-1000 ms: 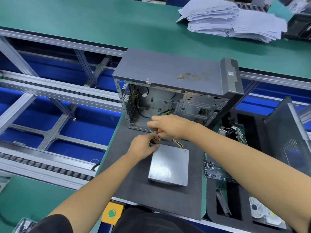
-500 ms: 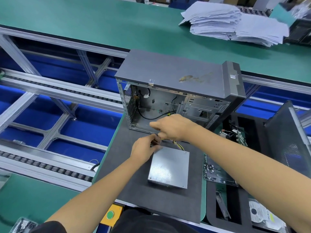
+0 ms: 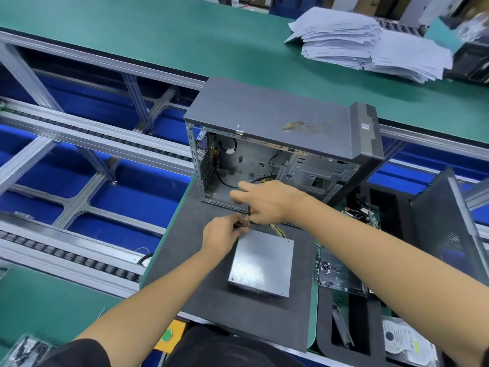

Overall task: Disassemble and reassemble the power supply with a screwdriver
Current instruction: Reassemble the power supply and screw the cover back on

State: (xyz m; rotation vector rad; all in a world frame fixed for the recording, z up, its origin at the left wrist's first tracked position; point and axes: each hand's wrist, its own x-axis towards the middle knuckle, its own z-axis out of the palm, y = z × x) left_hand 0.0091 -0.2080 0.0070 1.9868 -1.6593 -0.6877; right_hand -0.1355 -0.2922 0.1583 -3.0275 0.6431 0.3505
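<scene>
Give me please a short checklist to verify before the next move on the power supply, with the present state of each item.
1. Power supply lies flat on the dark mat, outside the computer case: ok.
2. Right hand grips the screwdriver, only an orange bit shows: ok.
3. Screwdriver tip seated in a screw: cannot tell, the hands hide it.
4. Left hand steadies the far left corner of the supply: ok.
5. Yellow cables at the far edge are away from the tool: cannot tell.
6. Case stands open toward the person: ok.
</scene>
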